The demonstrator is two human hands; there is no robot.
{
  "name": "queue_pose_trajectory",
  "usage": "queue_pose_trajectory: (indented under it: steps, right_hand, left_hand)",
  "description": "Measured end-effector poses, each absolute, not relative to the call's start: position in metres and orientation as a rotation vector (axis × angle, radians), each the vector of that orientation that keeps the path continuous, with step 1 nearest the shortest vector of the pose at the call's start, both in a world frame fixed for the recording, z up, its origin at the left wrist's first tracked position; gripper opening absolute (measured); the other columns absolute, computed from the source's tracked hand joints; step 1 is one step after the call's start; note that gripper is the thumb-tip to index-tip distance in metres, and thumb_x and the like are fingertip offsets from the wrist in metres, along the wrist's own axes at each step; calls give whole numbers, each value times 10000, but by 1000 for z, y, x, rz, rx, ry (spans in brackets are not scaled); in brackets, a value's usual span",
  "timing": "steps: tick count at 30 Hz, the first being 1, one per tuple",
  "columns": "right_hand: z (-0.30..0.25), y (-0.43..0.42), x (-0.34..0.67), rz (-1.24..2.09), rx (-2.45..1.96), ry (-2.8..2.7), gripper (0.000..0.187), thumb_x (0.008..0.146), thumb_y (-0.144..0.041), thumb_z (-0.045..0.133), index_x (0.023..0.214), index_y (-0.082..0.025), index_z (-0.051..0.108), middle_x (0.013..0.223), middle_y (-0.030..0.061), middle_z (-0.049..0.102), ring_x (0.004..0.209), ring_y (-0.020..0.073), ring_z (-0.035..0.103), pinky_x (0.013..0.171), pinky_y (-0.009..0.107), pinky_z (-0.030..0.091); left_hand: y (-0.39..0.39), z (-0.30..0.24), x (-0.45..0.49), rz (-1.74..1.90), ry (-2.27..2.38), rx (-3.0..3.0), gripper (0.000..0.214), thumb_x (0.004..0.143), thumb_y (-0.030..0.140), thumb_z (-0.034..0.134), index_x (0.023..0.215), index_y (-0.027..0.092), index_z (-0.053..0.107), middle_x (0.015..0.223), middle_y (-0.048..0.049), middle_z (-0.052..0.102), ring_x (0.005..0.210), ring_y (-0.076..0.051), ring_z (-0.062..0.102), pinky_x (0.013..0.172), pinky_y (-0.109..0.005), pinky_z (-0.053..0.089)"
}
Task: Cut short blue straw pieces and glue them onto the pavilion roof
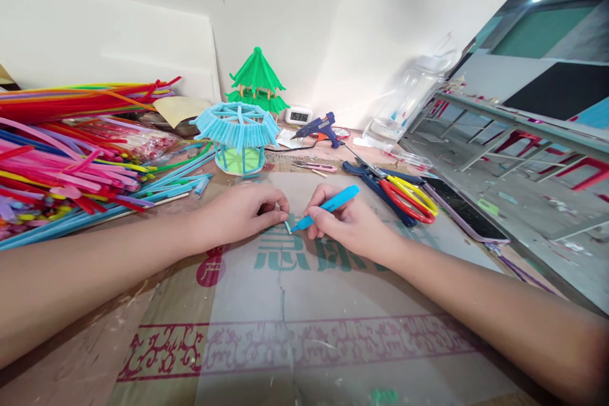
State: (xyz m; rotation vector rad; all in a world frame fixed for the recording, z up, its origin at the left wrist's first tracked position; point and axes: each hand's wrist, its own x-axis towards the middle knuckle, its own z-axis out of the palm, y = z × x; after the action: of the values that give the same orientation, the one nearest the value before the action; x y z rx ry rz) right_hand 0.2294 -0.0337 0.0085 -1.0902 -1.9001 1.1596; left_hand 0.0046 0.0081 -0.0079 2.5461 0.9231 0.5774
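My right hand point(345, 223) is closed around a light blue craft knife point(328, 206), its tip pointing left and down at a tiny pale blue straw piece point(288, 226) on the cardboard sheet point(285, 304). My left hand point(245, 210) rests on the cardboard with thumb and fingers pinched at that same small piece. The two hands almost touch. A pavilion model of light blue straws point(238, 133) stands just behind them, and a green straw pavilion point(257, 84) stands further back by the wall.
A big heap of coloured straws point(66, 146) fills the left side. Behind the hands lie a blue glue gun point(318, 128), a small digital clock point(299, 116), dark blue pliers point(375, 181) and red-and-yellow scissors point(409, 198). A phone point(464, 210) lies at the right table edge.
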Motion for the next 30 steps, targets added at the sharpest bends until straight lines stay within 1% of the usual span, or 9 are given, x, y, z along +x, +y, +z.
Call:
queue_pose_trajectory:
  steps: [5, 10, 15, 20, 26, 30]
  right_hand:
    - [7, -34, 229, 1124, -1079, -1903, 131, 916, -310, 577, 843, -212, 529, 640, -13, 672, 577, 119, 613, 557, 236, 466]
    - [8, -34, 229, 1168, -1118, -1906, 153, 904, -316, 584, 815, -219, 505, 602, -25, 663, 533, 113, 584, 526, 232, 443]
    - [9, -35, 229, 1155, -1109, -1891, 138, 896, -319, 592, 833, -218, 522, 634, -13, 679, 568, 125, 620, 541, 239, 460]
    - [9, -35, 229, 1178, -1120, -1905, 131, 895, -287, 580, 809, -221, 508, 595, -26, 663, 527, 113, 585, 523, 231, 442]
    - [9, -35, 229, 1156, -1087, -1880, 138, 906, -318, 580, 838, -215, 519, 636, -13, 676, 566, 121, 618, 548, 240, 464]
    - [9, -34, 229, 1154, -1095, -1914, 125, 905, -294, 571, 824, -216, 517, 616, -15, 673, 553, 116, 599, 546, 237, 458]
  left_hand:
    - [8, -8, 5, 573, 913, 2543, 185, 952, 338, 559, 945, 205, 687, 739, 22, 631, 677, -127, 557, 615, -242, 343]
    - [8, -8, 5, 577, 921, 2555, 204, 953, 350, 552, 935, 200, 688, 738, 13, 633, 681, -135, 558, 614, -244, 343]
    - [8, -8, 4, 576, 907, 2536, 187, 950, 338, 554, 935, 205, 684, 730, 20, 629, 666, -129, 553, 610, -244, 341]
    - [8, -9, 4, 586, 910, 2545, 188, 950, 345, 561, 931, 205, 685, 734, 20, 627, 679, -130, 554, 615, -243, 339]
    - [9, -8, 4, 571, 910, 2522, 181, 950, 334, 561, 932, 204, 685, 726, 22, 624, 675, -129, 552, 613, -239, 336]
    - [10, -8, 4, 556, 897, 2498, 177, 945, 335, 569, 938, 202, 685, 714, 24, 620, 666, -129, 552, 604, -236, 333]
